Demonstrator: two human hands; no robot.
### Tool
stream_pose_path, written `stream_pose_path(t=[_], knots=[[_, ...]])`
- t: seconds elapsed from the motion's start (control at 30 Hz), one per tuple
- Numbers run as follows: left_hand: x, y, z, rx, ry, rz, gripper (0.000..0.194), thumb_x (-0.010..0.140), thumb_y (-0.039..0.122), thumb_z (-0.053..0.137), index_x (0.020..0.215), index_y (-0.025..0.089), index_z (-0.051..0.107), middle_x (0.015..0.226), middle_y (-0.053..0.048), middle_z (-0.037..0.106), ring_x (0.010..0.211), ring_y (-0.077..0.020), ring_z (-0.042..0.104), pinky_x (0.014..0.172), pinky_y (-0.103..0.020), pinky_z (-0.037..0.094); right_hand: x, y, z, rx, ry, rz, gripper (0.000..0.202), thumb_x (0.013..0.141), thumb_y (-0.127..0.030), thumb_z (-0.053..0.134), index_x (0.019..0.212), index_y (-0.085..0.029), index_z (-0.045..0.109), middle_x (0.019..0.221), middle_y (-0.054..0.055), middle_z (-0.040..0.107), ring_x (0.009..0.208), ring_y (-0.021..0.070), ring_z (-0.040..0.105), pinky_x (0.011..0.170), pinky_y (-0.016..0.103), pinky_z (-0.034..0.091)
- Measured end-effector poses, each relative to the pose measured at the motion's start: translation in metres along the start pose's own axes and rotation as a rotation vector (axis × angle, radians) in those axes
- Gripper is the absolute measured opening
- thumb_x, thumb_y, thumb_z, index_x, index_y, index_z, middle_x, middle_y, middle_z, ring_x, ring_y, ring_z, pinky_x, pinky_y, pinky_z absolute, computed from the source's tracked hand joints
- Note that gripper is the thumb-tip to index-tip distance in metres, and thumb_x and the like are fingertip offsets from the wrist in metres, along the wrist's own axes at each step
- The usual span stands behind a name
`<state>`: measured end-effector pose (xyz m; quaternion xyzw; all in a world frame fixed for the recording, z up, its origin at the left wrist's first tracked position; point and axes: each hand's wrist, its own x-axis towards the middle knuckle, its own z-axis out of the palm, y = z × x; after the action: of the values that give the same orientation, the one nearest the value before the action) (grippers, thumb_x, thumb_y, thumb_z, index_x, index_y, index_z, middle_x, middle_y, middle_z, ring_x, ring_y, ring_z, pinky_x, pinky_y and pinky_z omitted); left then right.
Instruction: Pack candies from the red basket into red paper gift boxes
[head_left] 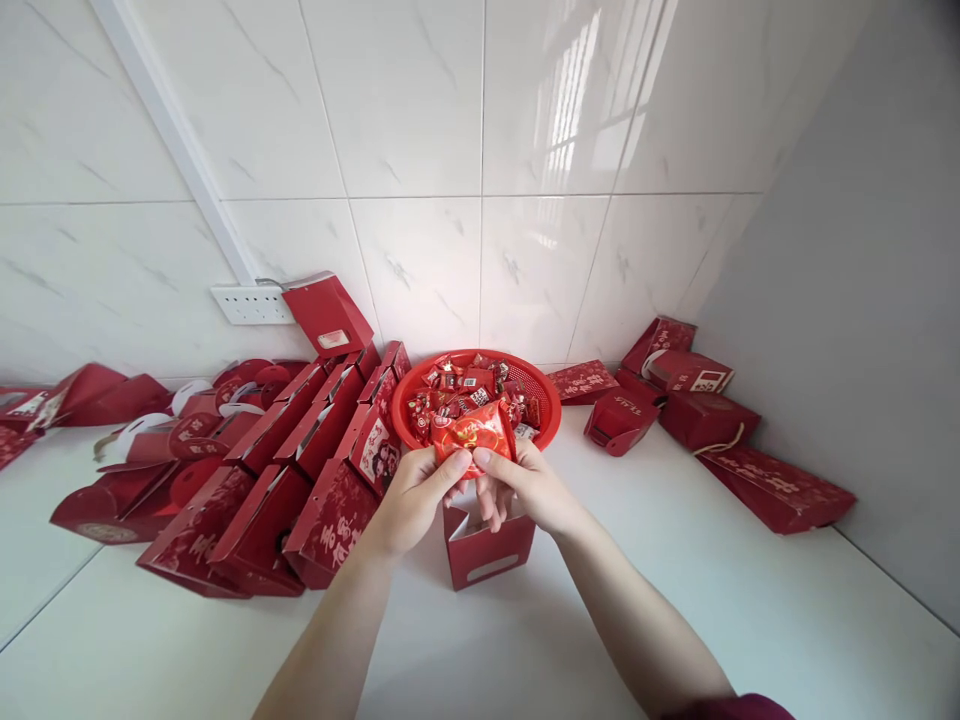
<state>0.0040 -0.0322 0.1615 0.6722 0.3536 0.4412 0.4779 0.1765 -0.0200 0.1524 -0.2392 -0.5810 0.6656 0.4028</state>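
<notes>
Between my two hands is a shiny red candy packet (474, 428) with gold print, pinched along its lower edge by both thumbs. My left hand (420, 490) grips its left side and my right hand (525, 482) its right side. Below them an open red gift box (491, 556) stands on the white table, its top partly hidden by my fingers. Just behind the packet sits a round red plastic basket (553, 405) with many small wrapped candies (469, 380) in it.
Rows of upright red gift boxes (255, 530) stand to the left, with handled boxes (120, 500) beyond them. More red boxes (705, 420) lie at the right by the grey side wall. A socket strip (251, 304) is on the tiled wall.
</notes>
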Motion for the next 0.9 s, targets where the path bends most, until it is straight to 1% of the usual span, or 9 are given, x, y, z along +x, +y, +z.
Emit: stream_pose_path(t=[0.13,0.23,0.3,0.4,0.53,0.6,0.67,0.77,0.9], knots=[[0.004,-0.003,-0.002,-0.058,-0.005,-0.025,0.049,0.092,0.053,0.052,0.065,0.012,0.055,0.059,-0.001,0.050,0.054,-0.0097,0.044,0.051,-0.022,0.038,0.004,0.005,0.000,0.141,-0.016,0.037,0.048,0.087,-0.057,0.058,0.070,-0.012,0.063,0.052,0.003,0.065,0.034,0.0098,0.054,0.032,0.017,0.037],[0.005,-0.002,-0.001,-0.057,-0.016,-0.037,0.047,0.092,0.051,0.055,0.065,0.012,0.056,0.058,-0.002,0.052,0.053,-0.0100,0.046,0.051,-0.022,0.040,0.004,0.005,-0.001,0.152,-0.029,0.030,0.049,0.088,-0.057,0.057,0.070,-0.012,0.063,0.054,0.004,0.066,0.036,0.0105,0.057,0.032,0.017,0.036],[0.005,-0.003,-0.001,-0.072,0.003,-0.024,0.043,0.091,0.049,0.057,0.069,0.012,0.058,0.061,-0.002,0.054,0.054,-0.0101,0.048,0.052,-0.022,0.041,0.004,0.004,-0.002,0.120,-0.038,0.025,0.050,0.088,-0.058,0.057,0.068,-0.012,0.063,0.054,0.004,0.067,0.037,0.0107,0.059,0.033,0.016,0.038],[0.005,-0.006,0.001,-0.114,0.106,0.014,0.042,0.093,0.050,0.054,0.074,0.013,0.058,0.062,-0.001,0.056,0.056,-0.0104,0.049,0.054,-0.022,0.042,0.002,0.003,-0.003,0.063,-0.040,0.059,0.050,0.088,-0.058,0.058,0.068,-0.013,0.063,0.057,0.005,0.068,0.040,0.0110,0.061,0.035,0.016,0.038],[0.005,-0.010,0.002,-0.093,0.227,0.050,0.045,0.093,0.049,0.053,0.066,0.013,0.057,0.060,-0.002,0.057,0.057,-0.0118,0.052,0.056,-0.024,0.045,-0.002,0.000,-0.003,-0.044,-0.081,0.082,0.052,0.088,-0.059,0.056,0.065,-0.013,0.064,0.057,0.006,0.068,0.044,0.0114,0.062,0.040,0.018,0.042],[0.003,-0.008,0.001,-0.090,0.207,0.043,0.043,0.092,0.048,0.055,0.068,0.013,0.060,0.062,-0.003,0.060,0.058,-0.0135,0.055,0.057,-0.025,0.047,-0.003,-0.002,-0.005,-0.127,-0.105,0.049,0.051,0.088,-0.058,0.057,0.066,-0.012,0.066,0.060,0.006,0.068,0.047,0.0121,0.063,0.046,0.020,0.047],[0.002,-0.004,0.000,-0.120,0.124,0.003,0.041,0.093,0.048,0.054,0.073,0.013,0.064,0.061,-0.003,0.060,0.056,-0.0147,0.056,0.056,-0.027,0.048,-0.004,-0.004,-0.008,-0.161,-0.093,-0.013,0.048,0.089,-0.057,0.056,0.074,-0.012,0.068,0.063,0.006,0.068,0.051,0.0132,0.064,0.049,0.022,0.048],[0.000,0.002,0.001,-0.181,-0.005,-0.071,0.039,0.093,0.046,0.053,0.082,0.012,0.068,0.061,-0.004,0.060,0.055,-0.0151,0.057,0.056,-0.028,0.049,-0.004,-0.007,-0.011,-0.139,-0.047,-0.099,0.040,0.091,-0.052,0.056,0.083,-0.014,0.065,0.065,0.002,0.065,0.054,0.0126,0.061,0.051,0.022,0.047],[0.000,0.001,0.004,-0.193,-0.004,-0.082,0.042,0.092,0.047,0.055,0.070,0.012,0.063,0.060,-0.003,0.056,0.054,-0.0122,0.051,0.051,-0.024,0.042,-0.006,-0.009,-0.012,-0.173,-0.024,-0.148,0.031,0.090,-0.044,0.060,0.077,-0.016,0.060,0.068,0.000,0.057,0.061,0.0113,0.052,0.058,0.023,0.044]])
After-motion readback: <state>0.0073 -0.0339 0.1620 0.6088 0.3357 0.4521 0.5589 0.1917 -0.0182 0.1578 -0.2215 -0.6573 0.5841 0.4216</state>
